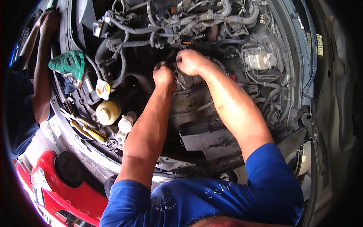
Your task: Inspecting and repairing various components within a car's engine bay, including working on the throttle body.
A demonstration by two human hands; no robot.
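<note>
Both my arms reach into a car's engine bay [196, 102]. My left hand [164, 77] is closed in a fist low in the bay, knuckles up; whatever is inside it is hidden. Right beside it, a thin shiny metal piece [179, 82] shows, but I cannot tell whether the hand holds it. Slightly farther in and to the right, my right hand [190, 62] has its fingers curled together next to a dark bracket and below a small orange-marked connector [186, 43]. Its fingertips are hidden from view. The hands are close together but apart.
Corrugated wiring conduit [181, 23] crosses the far side. On the left are a green cloth [68, 64], yellow-handled pliers [81, 128], a yellowed reservoir [108, 112] and a yellow-white cap [103, 89]. A brake fluid reservoir [261, 60] sits right. Another person's arm [42, 68] rests at far left.
</note>
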